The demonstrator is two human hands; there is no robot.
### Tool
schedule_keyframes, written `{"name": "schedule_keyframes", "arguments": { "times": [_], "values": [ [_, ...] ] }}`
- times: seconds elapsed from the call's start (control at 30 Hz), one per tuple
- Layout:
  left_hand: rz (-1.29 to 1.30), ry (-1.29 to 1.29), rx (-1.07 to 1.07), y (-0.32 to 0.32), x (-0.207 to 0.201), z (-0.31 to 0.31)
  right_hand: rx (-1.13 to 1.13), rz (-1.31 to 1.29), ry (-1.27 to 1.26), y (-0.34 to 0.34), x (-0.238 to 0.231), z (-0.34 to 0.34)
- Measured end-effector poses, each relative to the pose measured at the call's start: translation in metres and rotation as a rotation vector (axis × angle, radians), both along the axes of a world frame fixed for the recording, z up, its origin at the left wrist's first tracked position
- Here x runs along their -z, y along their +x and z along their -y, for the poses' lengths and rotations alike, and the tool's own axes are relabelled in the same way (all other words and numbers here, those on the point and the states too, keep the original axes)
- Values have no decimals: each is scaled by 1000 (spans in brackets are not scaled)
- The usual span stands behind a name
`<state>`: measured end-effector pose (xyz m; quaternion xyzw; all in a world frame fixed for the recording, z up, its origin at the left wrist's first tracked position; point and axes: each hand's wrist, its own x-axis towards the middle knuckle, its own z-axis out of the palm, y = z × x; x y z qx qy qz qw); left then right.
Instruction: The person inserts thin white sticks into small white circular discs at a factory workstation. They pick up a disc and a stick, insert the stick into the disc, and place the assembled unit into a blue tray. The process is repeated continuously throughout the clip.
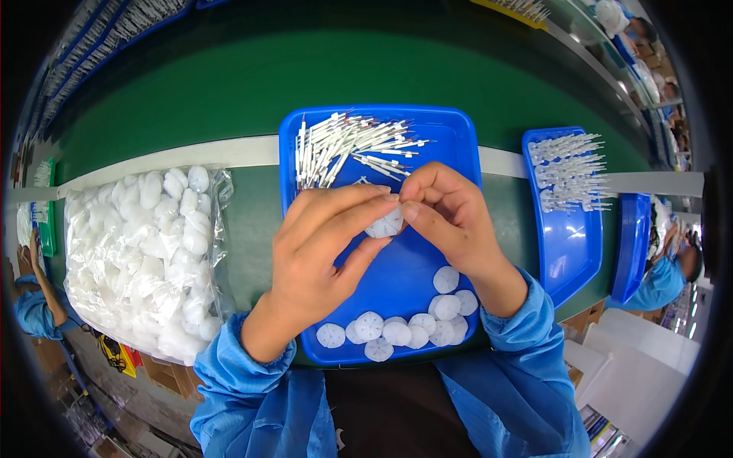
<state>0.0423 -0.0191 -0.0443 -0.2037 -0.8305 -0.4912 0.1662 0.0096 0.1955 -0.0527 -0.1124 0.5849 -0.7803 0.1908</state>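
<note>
Over a blue tray (458, 130), my left hand (324, 248) and my right hand (450, 217) meet and pinch one white round ribbed disc (384, 225) between their fingertips. A heap of thin white sticks with metal tips (347, 145) lies at the tray's far end. Several more white discs (408, 324) rest in a loose row along the tray's near edge. Both forearms wear blue sleeves.
A clear plastic bag of white discs (149, 256) lies to the left on the green bench (252, 76). A second blue tray (569, 244) with white sticks (569, 172) sits to the right. Other people in blue sit at far left (34, 305) and right (660, 278).
</note>
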Motion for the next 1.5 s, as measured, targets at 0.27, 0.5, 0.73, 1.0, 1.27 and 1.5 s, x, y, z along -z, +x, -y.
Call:
{"name": "schedule_keyframes", "arguments": {
  "times": [0.27,0.5,0.73,1.0,1.27,1.5],
  "values": [
    [-86,-6,-14,-4,3,0,-19,-94,82,1,-2,0],
    [45,177,-2,4,3,9,63,-348,437,10,-12,-25],
    [228,487,-101,2,11,19,97,-1139,1055,-22,-8,12],
    [367,685,24,-1,13,28,-47,-1163,1135,-32,-6,30],
    [293,451,-7,1,15,11,33,-419,565,-10,-22,3],
    [371,562,-28,0,19,11,102,-484,651,3,-22,0]
  ]
}}
